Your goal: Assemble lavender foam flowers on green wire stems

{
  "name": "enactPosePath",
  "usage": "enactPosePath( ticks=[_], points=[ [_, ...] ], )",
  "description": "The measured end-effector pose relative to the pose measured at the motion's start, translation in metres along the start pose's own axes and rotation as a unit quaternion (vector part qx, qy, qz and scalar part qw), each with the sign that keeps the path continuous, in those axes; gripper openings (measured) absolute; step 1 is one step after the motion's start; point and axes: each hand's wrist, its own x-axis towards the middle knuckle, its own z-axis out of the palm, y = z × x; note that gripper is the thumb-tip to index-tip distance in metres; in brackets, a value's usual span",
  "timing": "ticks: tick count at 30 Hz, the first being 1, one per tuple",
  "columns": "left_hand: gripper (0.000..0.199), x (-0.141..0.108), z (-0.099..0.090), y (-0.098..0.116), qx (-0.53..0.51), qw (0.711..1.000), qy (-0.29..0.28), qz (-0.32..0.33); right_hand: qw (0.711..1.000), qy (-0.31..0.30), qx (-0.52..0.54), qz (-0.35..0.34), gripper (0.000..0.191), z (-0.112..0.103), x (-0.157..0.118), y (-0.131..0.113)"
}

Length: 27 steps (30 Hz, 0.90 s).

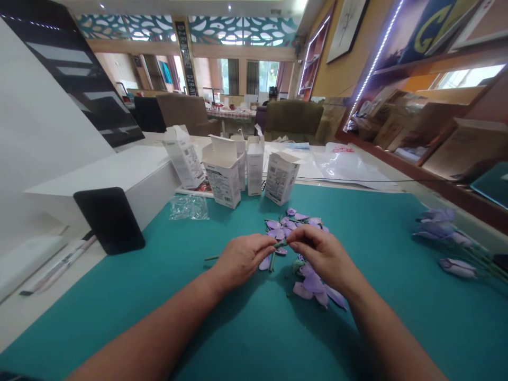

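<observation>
My left hand (243, 258) pinches a green flower stem (281, 244) over the teal mat (238, 328). Part of a thin stem sticks out to the left behind this hand. The fingertips of my right hand (320, 255) are closed at the stem's other end, close to the left fingertips. Beneath and behind the fingers lie loose purple petals (277, 233) and short green stem pieces. A purple flower (313, 286) with drooping petals rests below my right hand, partly covered by it.
Several opened white boxes (223, 182) stand at the mat's back edge. Crumpled clear plastic (189, 207) lies before them. A black phone-like slab (110, 219) leans against a white box (154, 174) at left. Purple flowers with stems (440, 225) lie at right. A plastic bag (345, 164) is behind.
</observation>
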Motion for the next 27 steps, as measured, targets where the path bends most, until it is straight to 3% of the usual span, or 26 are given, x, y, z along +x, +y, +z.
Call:
enactPosePath(
  ticks=[4,11,21,27],
  points=[
    [0.031,0.0001,-0.0011,0.0008,0.03,0.999,-0.007,0.01,0.999,-0.011,-0.05,-0.008,0.009,-0.0014,-0.0014,0.0007],
    [0.03,0.0002,-0.0019,0.0014,0.065,0.998,-0.013,0.015,0.986,-0.02,-0.142,-0.082,0.011,-0.0042,-0.0024,0.0016],
    [0.03,0.0006,-0.0032,-0.0009,0.043,0.998,-0.042,0.019,0.983,-0.033,-0.149,-0.1,0.011,-0.0036,-0.0049,-0.0043],
    [0.03,0.0003,-0.0046,-0.0014,0.018,0.998,-0.051,0.019,0.99,-0.036,-0.118,-0.074,0.01,-0.0018,-0.0049,-0.0065]
  ],
)
